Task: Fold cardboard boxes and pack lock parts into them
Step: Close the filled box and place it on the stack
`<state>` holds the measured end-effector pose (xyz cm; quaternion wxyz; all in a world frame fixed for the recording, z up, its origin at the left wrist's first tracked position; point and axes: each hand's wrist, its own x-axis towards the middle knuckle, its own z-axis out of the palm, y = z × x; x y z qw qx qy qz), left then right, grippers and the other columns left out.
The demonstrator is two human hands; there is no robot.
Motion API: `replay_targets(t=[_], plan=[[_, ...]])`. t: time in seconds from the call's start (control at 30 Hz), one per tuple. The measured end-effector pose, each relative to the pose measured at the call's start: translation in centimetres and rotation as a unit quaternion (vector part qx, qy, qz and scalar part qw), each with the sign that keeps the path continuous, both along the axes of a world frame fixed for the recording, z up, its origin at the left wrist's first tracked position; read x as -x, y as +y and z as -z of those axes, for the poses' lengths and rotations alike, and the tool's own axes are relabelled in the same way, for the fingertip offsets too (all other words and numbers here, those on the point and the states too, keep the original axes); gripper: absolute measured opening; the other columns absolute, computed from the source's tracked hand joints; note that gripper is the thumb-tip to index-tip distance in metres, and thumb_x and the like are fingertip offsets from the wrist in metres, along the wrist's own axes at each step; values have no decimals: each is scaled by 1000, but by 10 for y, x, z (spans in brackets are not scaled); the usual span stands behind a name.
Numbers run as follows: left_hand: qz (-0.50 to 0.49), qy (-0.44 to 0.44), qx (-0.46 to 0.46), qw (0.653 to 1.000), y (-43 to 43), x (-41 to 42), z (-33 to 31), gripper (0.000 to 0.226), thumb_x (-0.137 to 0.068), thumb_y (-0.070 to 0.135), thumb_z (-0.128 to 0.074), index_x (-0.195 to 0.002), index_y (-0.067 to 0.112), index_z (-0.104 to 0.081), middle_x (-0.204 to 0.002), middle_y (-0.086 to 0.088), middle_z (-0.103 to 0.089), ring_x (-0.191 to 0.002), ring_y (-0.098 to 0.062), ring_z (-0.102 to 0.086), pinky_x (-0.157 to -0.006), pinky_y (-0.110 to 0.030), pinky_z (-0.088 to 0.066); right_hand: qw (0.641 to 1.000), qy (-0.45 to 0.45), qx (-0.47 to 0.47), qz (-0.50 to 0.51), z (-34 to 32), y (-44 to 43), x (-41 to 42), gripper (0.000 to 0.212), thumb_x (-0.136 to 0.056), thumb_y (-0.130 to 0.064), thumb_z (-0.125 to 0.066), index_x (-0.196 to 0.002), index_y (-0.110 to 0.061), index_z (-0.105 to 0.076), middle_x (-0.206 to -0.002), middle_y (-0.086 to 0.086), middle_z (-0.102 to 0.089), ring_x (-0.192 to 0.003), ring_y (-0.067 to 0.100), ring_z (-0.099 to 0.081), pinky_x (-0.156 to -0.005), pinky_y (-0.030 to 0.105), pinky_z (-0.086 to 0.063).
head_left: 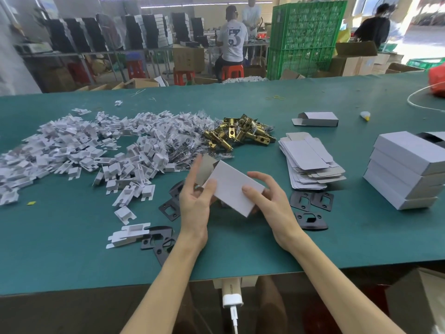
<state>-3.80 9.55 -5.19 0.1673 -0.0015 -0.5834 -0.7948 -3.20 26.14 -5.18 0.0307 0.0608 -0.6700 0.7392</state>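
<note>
**Squaring up a small box so it is ready to fill**

Holding the small white cardboard box just above the green surface, the person has one hand at each end of it. The left hand pinches the near-left corner, thumb on the white top face and the other fingers reaching up along the open end, where a brown inner flap stands up. The right hand grasps the opposite end, thumb on top and fingers curled underneath. Whether that end is already tucked shut cannot be seen.

The step in hand looks like opening the sleeve into a true rectangle and sorting out its end flaps. To do it well:

- Press lightly on opposite edges so the walls stand square and do not lean.
- Fold the side tabs in first, then the tuck flap, running a fingertip along the crease so it slides in without buckling.
- Leave the left end open and facing the parts.

The parts lie close by. The pile of brass-coloured latch bolts is beyond the box, and black metal strike plates lie just right of the right hand, with more to the left of the left hand. A heap of white folded card inserts spreads to the left. The stack of flat white box blanks and the stack of closed white boxes sit to the right.
</note>
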Motion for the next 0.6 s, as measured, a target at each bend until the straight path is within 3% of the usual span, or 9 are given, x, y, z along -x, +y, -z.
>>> replay_targets(t=[0.07, 0.23, 0.37, 0.6], plan=[[1, -12, 53, 999, 2, -1, 0, 47, -99, 15, -62, -132, 48, -67, -137, 7, -65, -113, -10, -66, -104, -49, -55, 1000, 6, 7, -4, -1, 0, -2, 26, -90, -34, -73, -116, -28, -70, -105, 10, -73, -82, 9, -64, -66, 18, -50], [18, -54, 64, 996, 2, -3, -1, 35, -87, 29, -60, -112, 45, -77, -115, 19, -73, -108, -10, -67, -104, -51, -54, 1000, 1, 28, -4, -1, 2, -2, 16, -94, -30, -72, -109, -28, -75, -104, 5, -74, -88, 12, -64, -74, 26, -51], [35, -35, 54, 997, 2, -1, 2, 34, -89, 27, -62, -114, 44, -78, -123, 13, -73, -111, -10, -68, -98, -40, -59, 1000, 5, 22, 9, -1, 2, -1, 18, -95, -27, -70, -113, -25, -74, -106, 5, -74, -90, 12, -64, -77, 25, -50], [40, 13, 56, 998, -1, -1, 5, 38, -102, 16, -63, -131, 39, -71, -144, 17, -61, -122, -9, -64, -84, -28, -59, 999, 4, 45, 11, 0, 3, 0, 16, -96, -25, -69, -112, -24, -74, -104, 6, -74, -86, 11, -64, -69, 23, -51]])
